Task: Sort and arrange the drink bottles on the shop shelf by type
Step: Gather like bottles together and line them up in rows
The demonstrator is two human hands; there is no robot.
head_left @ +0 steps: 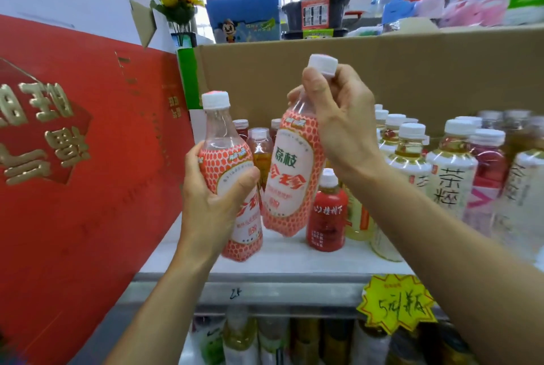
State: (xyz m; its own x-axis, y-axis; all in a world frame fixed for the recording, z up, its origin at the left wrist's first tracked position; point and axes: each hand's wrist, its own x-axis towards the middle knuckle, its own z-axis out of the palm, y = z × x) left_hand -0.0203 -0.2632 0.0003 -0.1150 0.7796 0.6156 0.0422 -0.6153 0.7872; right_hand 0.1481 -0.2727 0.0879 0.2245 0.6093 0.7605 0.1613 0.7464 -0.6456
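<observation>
My left hand (210, 202) grips one lychee drink bottle (235, 164) round its body; it has a pink-and-white patterned label and a white cap. My right hand (338, 117) holds a second bottle of the same drink (290, 179) by its neck, tilted, above the white shelf (279, 258). Behind them stand a small red bottle (326, 211) and two amber drink bottles (260, 150). To the right, several white-capped tea bottles (450, 170) crowd the shelf, with a pink-red bottle (485, 164) among them.
A big red gift box (82, 158) leans at the left of the shelf. A brown cardboard box (382, 64) forms the back wall. A yellow price tag (396, 303) hangs on the shelf edge, and more bottles (265, 338) stand on the lower shelf.
</observation>
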